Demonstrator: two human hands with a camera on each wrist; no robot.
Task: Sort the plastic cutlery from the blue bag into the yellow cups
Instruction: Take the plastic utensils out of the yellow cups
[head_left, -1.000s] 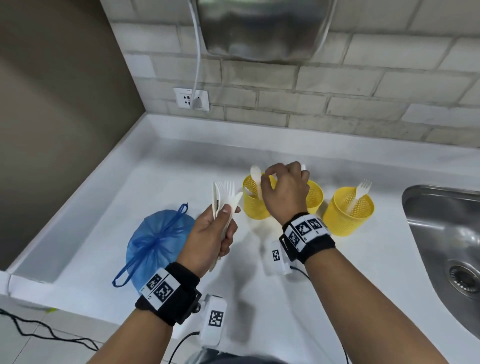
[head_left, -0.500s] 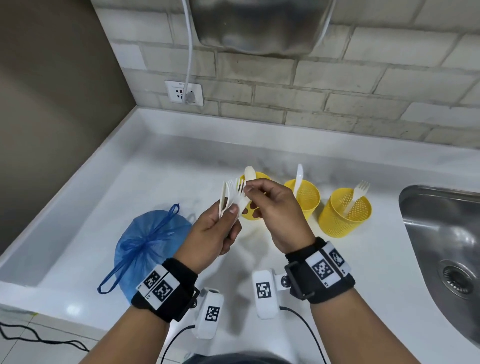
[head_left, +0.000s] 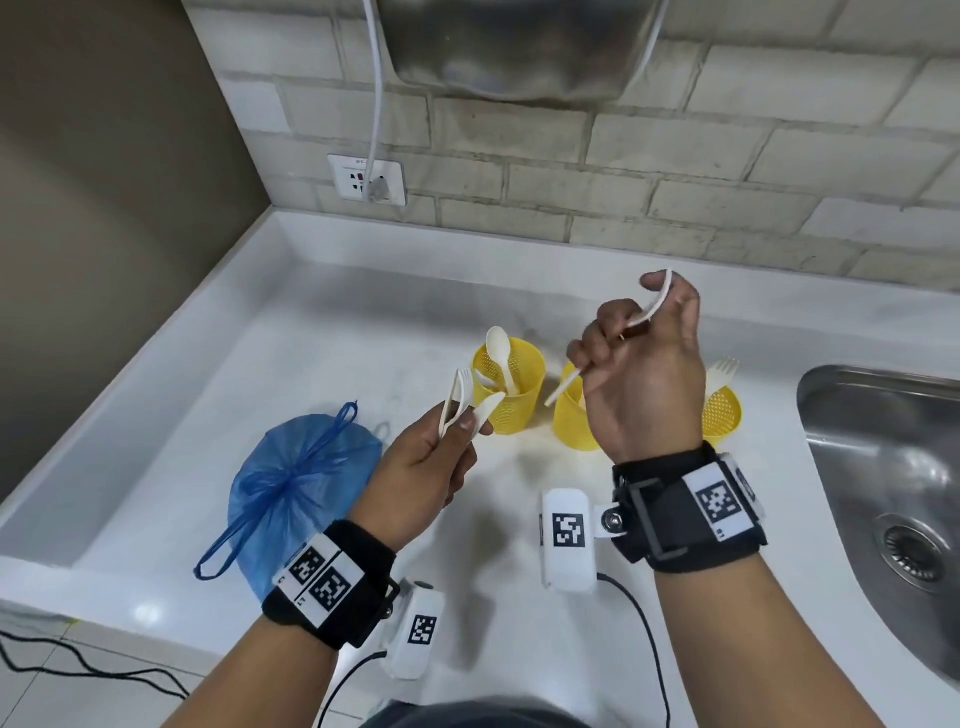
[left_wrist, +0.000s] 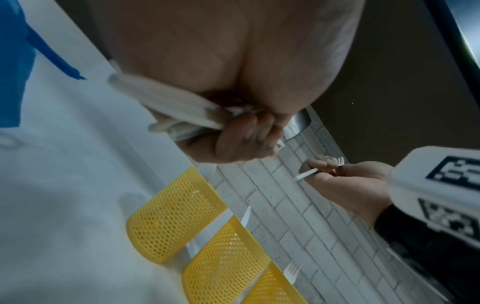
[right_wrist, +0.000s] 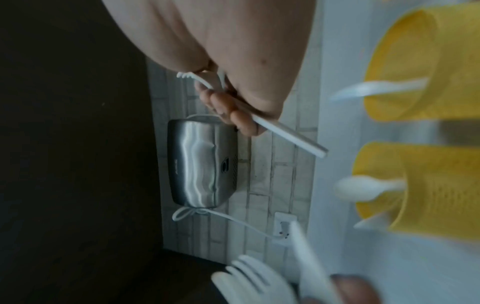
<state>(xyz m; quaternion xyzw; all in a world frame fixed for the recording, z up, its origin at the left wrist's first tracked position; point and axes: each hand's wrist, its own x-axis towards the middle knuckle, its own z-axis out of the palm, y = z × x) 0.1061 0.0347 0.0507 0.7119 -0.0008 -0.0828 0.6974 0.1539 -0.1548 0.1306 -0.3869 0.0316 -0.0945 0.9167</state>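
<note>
Nearest you, your left hand (head_left: 431, 457) grips a bundle of white cutlery (head_left: 462, 402), fingers curled round the handles, above the counter (head_left: 493, 597) just right of the blue bag (head_left: 296, 488), which lies toward the counter's front left edge. Your right hand (head_left: 639, 384) pinches a single fork (head_left: 608, 353), handle pointing down, tines up by the fingertips, above the middle cup (head_left: 571, 421). Carry it right to the far-right yellow cup (head_left: 722, 415) beside the sink (head_left: 883, 467), where a fork already stands. Lower it handle first inside the rim, then let go, so the light cup does not tip. The left cup (head_left: 511, 395) holds spoons; keep those apart
</note>
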